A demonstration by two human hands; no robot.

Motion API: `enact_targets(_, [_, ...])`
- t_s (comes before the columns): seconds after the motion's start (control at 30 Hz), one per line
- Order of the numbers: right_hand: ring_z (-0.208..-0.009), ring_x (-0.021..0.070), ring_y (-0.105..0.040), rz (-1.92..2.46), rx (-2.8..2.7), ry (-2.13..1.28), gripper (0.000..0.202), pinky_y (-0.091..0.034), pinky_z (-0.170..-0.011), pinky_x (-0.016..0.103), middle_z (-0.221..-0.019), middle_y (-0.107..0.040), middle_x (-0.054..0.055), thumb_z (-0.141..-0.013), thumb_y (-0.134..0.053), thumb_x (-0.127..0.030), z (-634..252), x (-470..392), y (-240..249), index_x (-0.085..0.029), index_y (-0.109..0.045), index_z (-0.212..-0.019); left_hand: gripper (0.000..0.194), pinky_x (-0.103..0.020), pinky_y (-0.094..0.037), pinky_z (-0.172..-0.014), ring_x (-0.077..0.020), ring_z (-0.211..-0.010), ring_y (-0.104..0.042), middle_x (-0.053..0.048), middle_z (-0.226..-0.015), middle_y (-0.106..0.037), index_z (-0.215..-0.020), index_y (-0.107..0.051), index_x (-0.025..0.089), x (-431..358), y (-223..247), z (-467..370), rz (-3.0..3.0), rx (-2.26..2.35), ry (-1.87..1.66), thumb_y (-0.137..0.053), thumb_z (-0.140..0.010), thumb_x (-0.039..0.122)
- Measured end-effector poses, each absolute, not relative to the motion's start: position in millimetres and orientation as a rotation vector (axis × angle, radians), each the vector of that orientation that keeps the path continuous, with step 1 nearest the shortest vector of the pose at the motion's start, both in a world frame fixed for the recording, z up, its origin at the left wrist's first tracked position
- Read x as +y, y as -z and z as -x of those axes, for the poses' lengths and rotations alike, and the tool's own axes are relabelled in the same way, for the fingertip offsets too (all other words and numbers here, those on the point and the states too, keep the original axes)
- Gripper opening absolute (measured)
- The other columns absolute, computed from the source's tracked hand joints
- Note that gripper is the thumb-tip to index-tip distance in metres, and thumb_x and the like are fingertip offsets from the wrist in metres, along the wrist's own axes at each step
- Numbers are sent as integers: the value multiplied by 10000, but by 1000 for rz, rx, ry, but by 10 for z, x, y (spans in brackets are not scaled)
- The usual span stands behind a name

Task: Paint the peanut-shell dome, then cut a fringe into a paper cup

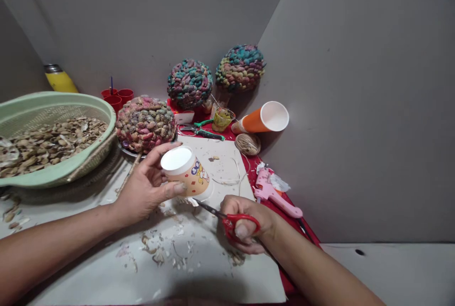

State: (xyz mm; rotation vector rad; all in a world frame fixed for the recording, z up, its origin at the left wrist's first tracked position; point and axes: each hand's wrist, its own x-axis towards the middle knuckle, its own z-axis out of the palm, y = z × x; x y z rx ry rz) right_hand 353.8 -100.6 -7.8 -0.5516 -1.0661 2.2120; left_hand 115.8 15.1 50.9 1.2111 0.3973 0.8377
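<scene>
My left hand is wrapped round a printed paper cup, thumb on the near side and fingers behind. The cup is tilted, with its white round end turned up toward me. In my right hand are red-handled scissors, fingers in the loops. Their blades reach to the lower edge of the cup, where a small ragged white bit sticks out. Whether the blades touch the cup is hard to tell. White board lies beneath both hands, strewn with shell scraps.
A green basket of shells stands at left. Bumpy coloured balls sit behind the cup. Green-handled pliers, a twine roll, stacked orange cups and a pink glue gun lie on the red cloth. Grey walls rise behind and right.
</scene>
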Motion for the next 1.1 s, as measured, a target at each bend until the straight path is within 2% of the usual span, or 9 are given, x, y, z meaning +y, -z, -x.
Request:
enact_targets(0.2, [-265, 75, -451, 659, -1189, -2150, 506, -362, -301, 170, -392, -552, -21, -750, -869, -507, -3568, -1005, -21, -132, -599, -542, 544, -304, -610, -860, -200, -943, -764, -18, -1086, -802, -1206, -665, 292, 138, -516, -1161, -1082, 471, -771, -940, -739, 341])
enact_targets(0.27, [-287, 56, -402, 764, -1299, -2044, 520, -318, -312, 169, -396, -510, -42, -737, -873, -524, -3580, -1039, -123, -142, -578, -543, 519, -300, -616, -819, -197, -883, -770, -23, -1039, -803, -1178, -664, 268, 134, -528, -1165, -1036, 496, -741, -931, -746, 376])
enact_targets(0.33, [-334, 32, -298, 953, -1509, -1759, 546, -229, -340, 174, -403, -385, -91, -738, -858, -509, -3572, -1086, -255, -180, -482, -518, 508, -281, -610, -792, -190, -861, -766, -30, -1026, -801, -1160, -671, 248, 129, -544, -1171, -1006, 516, -721, -927, -747, 399])
enact_targets(0.4, [-417, 36, -231, 1137, -1759, -1278, 540, -176, -408, 199, -466, -278, -109, -779, -803, -416, -3544, -1134, -388, -210, -370, -529, 489, -268, -602, -774, -183, -846, -759, -34, -1012, -798, -1138, -685, 232, 125, -555, -1178, -986, 540, -701, -922, -749, 410])
enact_targets(0.5, [-499, 73, -274, 1258, -2038, -571, 391, -211, -501, 240, -536, -316, -81, -852, -656, -241, -3504, -1177, -524, -216, -365, -592, 448, -278, -599, -757, -181, -807, -746, -36, -953, -790, -1061, -703, 210, 134, -554, -1190, -971, 583, -655, -925, -736, 424])
enact_targets(0.6, [-508, 95, -304, 1343, -2163, -177, 295, -230, -530, 259, -536, -387, -64, -856, -592, -182, -3507, -1185, -555, -216, -418, -620, 451, -278, -593, -735, -181, -784, -740, -45, -914, -788, -1021, -713, 193, 162, -534, -1205, -970, 625, -626, -942, -709, 424])
enact_targets(0.8, [-505, 122, -418, 1496, -2246, 8, 159, -285, -573, 273, -543, -545, -27, -820, -585, -225, -3541, -1190, -486, -198, -573, -664, 468, -269, -572, -661, -180, -732, -720, -74, -885, -789, -1032, -729, 165, 180, -508, -1223, -1006, 692, -582, -931, -715, 443])
enact_targets(1.1, [-533, 136, -466, 1562, -2354, 91, 158, -282, -599, 303, -572, -597, -10, -823, -611, -254, -3488, -1194, -413, -188, -600, -679, 518, -271, -559, -659, -181, -727, -700, -69, -887, -767, -1066, -696, 151, 127, -516, -1247, -1082, 744, -530, -900, -724, 482])
